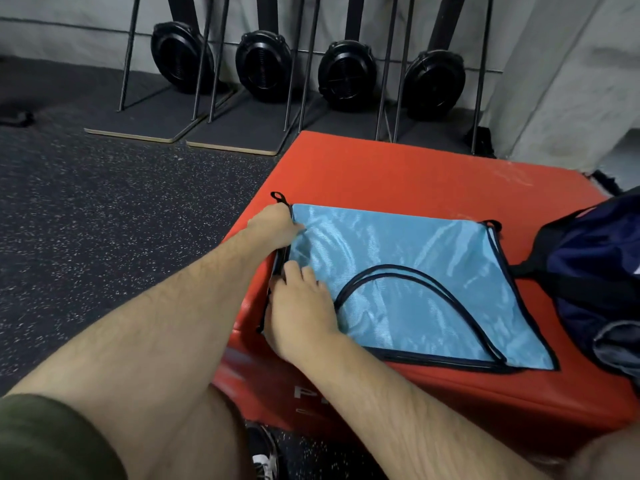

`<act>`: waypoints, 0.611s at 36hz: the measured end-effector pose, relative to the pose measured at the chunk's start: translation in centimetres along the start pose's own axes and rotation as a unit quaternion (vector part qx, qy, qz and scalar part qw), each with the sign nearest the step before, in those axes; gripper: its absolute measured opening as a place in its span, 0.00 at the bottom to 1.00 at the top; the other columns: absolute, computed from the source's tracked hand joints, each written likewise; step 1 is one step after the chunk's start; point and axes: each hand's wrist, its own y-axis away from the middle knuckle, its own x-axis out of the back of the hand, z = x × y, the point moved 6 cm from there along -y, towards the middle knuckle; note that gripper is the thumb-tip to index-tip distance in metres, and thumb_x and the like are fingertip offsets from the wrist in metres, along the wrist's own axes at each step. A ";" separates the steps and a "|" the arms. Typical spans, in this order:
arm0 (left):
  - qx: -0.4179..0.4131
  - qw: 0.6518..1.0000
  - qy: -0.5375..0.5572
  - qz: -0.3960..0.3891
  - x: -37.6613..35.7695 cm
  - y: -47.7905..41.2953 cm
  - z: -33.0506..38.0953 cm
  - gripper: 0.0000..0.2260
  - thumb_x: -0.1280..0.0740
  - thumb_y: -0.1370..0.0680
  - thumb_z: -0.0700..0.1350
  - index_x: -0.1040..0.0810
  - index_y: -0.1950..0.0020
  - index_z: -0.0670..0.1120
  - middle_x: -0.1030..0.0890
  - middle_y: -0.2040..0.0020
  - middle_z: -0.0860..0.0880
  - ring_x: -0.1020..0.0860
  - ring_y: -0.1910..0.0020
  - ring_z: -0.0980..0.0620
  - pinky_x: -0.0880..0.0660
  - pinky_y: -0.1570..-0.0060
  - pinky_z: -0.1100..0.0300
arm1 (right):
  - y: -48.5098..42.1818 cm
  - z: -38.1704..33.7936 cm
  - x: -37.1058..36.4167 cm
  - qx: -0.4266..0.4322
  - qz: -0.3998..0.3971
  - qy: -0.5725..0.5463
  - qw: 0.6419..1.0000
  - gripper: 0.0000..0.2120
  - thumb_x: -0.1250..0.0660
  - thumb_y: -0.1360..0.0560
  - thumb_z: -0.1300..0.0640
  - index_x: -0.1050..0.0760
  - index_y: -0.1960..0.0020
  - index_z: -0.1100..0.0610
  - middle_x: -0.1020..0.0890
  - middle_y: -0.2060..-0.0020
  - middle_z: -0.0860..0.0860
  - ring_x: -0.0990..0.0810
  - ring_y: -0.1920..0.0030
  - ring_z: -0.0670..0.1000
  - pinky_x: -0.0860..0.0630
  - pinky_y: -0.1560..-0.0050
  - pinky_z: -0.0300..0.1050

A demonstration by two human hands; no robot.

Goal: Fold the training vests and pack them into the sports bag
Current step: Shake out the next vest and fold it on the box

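Two-handed, gripping the left edge of a shiny light-blue mesh training vest (415, 271) with dark navy trim. Working on top of a red padded vinyl box (415, 168), with the vest lying flat there and two curved bands of its trim stacked one on the other. Pinching the far left corner with the left hand (273, 223), fingers curled together on the fabric just below a small black loop (278, 196). Clamping the nearer stretch of the same trimmed edge with the right hand (298, 306), fingers bent over the cloth at the rim of the box; thumb position hard to tell. Leaving a dark navy fabric sports bag (595, 271) with a black strap on the box, just beside the vest's right edge. Standing on a speckled black rubber floor (104, 220), with one dark shoe (263, 459) and an olive-green sleeve (45, 441) in view below. Facing four round black flywheel housings (180, 60) lined up against the grey wall.
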 end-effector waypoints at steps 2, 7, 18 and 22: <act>-0.006 1.000 -0.009 -0.007 0.3 0.0 0.1 0.20 0.32 0.22 0.52 0.32 0.69 0.44 0.28 0.69 0.48 0.28 0.70 0.48 0.38 0.71 0.56 | 0.4 -0.8 0.0 0.007 0.004 -0.006 1.000 0.16 0.36 0.23 0.53 0.26 0.38 0.57 0.32 0.41 0.55 0.31 0.40 0.60 0.31 0.42 0.55; -0.001 0.999 -0.031 -0.035 0.7 0.1 0.2 0.22 0.28 0.25 0.53 0.33 0.70 0.44 0.30 0.72 0.48 0.31 0.72 0.50 0.38 0.74 0.57 | 0.6 -1.2 -0.6 0.014 -0.031 0.016 0.999 0.17 0.36 0.21 0.49 0.25 0.37 0.57 0.33 0.41 0.56 0.32 0.40 0.59 0.32 0.41 0.53; 0.020 1.000 0.002 -0.010 1.9 0.2 -0.2 0.13 0.34 0.28 0.39 0.35 0.70 0.43 0.33 0.72 0.48 0.36 0.75 0.50 0.41 0.77 0.60 | -0.2 -1.5 0.5 -0.011 -0.067 -0.048 0.997 0.17 0.38 0.24 0.67 0.30 0.36 0.59 0.31 0.43 0.59 0.25 0.45 0.63 0.27 0.49 0.54; 0.025 1.000 0.005 -0.003 2.9 0.3 -0.6 0.09 0.35 0.29 0.41 0.31 0.68 0.42 0.30 0.71 0.47 0.34 0.75 0.49 0.39 0.77 0.61 | -0.8 -0.7 0.2 -0.047 -0.059 -0.153 0.985 0.10 0.37 0.24 0.63 0.31 0.44 0.53 0.32 0.50 0.55 0.24 0.51 0.61 0.28 0.53 0.49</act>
